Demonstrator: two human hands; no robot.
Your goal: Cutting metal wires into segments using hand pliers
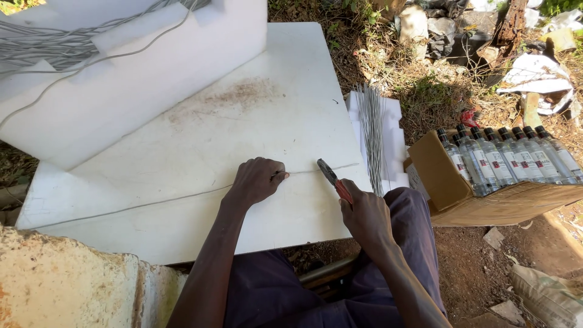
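Note:
A long thin grey wire (152, 200) lies across the white board (261, 121). My left hand (256, 180) presses the wire down on the board, fingers pinched on it. My right hand (364, 212) grips red-handled pliers (333, 177), whose dark jaws sit at the wire just right of my left hand. A short length of wire (340, 167) runs on to the right of the jaws. A bundle of cut straight wire pieces (371, 136) lies on white foam beside the board's right edge.
A large white foam block (139, 85) stands at the board's back left with a coil of wire (36, 42) on it. An open cardboard box (486, 200) of clear bottles (504, 159) sits right. Rubble and litter (534, 73) lie behind; a concrete ledge (67, 285) is near left.

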